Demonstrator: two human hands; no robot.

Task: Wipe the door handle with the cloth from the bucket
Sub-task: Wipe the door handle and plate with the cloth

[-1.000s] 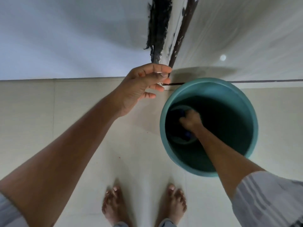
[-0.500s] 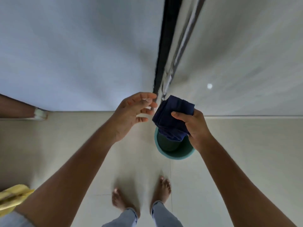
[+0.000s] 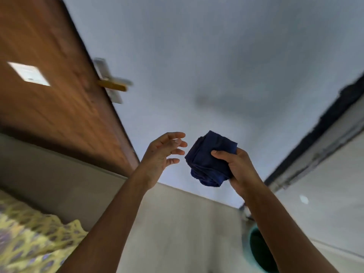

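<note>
the right hand (image 3: 239, 166) is gripping the bunched cloth (image 3: 209, 160) in the air, apart from the bucket (image 3: 248, 245) on the floor. the left hand (image 3: 161, 154) is hanging spread beside it, holding nothing. the blurred handle (image 3: 111, 83) is sitting at the door's (image 3: 49, 107) edge.

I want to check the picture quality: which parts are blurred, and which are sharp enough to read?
Head view: the door handle and wooden door are smeared by motion; the cloth in the right hand and the open left hand look sharper; the wide lens bends the wall edges.
</note>
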